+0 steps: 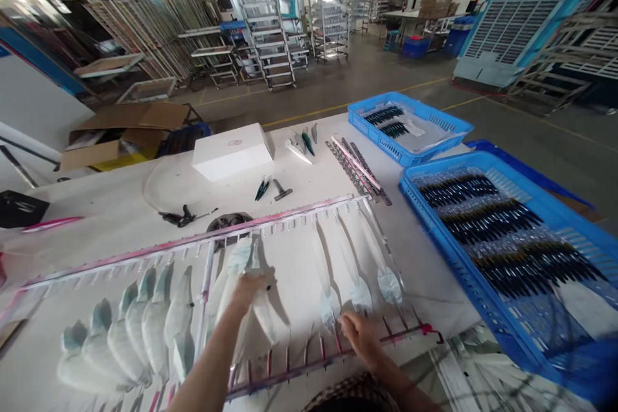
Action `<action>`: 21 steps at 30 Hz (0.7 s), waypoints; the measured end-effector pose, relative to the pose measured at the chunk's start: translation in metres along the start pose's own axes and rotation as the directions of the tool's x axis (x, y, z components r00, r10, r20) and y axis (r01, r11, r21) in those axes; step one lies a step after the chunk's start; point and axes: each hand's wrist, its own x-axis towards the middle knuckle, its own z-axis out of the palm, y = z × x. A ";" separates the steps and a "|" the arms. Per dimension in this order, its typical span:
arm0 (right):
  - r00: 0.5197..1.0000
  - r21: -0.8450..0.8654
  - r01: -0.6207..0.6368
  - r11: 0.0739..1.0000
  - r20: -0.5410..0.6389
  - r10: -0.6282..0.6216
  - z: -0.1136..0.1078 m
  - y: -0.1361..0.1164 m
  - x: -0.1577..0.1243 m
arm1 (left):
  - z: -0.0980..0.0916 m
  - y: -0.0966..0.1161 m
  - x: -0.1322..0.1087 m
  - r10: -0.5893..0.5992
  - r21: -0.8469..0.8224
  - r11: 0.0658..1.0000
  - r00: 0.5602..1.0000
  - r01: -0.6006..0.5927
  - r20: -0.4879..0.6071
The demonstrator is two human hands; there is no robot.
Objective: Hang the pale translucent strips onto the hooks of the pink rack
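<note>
A long metal rack frame (299, 212) with pink-stained clip bars lies flat on the white table (120, 212). Pale teal-tipped fish-shaped lure bodies (145, 322) hang in rows on it. My left hand (248, 286) grips one pale lure body (241, 257) near the rack's middle. My right hand (362, 335) rests on the lower clip bar (309, 360), fingers at the tail of another lure body (333, 299). Two more lure bodies (381, 277) lie to its right.
A large blue crate (434, 232) of bagged dark lures sits at the right, a smaller blue crate (410, 154) behind it. A white box (232, 151), pliers (186, 215), small tools (270, 188) and spare clip bars (357, 167) lie further back. Racks and trolleys stand on the factory floor.
</note>
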 end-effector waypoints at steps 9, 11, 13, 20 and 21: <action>0.909 0.405 -0.292 0.866 0.400 0.120 0.013 -0.114 -0.015 | -0.049 -0.018 -0.103 0.493 -0.004 0.848 0.785 -0.530 0.375; 0.895 0.189 -0.101 0.977 0.447 0.006 0.029 -0.131 -0.023 | -0.043 -0.024 -0.111 0.608 0.042 0.734 0.683 -0.678 0.405; 0.904 0.141 0.014 0.990 0.421 -0.073 0.047 -0.137 -0.030 | -0.036 -0.034 -0.113 0.687 0.066 0.698 0.694 -0.713 0.215; 0.968 0.205 0.026 0.978 0.239 -0.076 0.094 -0.108 -0.046 | -0.002 -0.058 -0.115 0.066 -0.739 0.645 0.950 0.192 0.304; 0.970 0.148 0.019 0.989 0.236 -0.054 0.096 -0.103 -0.047 | 0.000 -0.058 -0.115 0.052 -0.748 0.610 0.929 0.261 0.366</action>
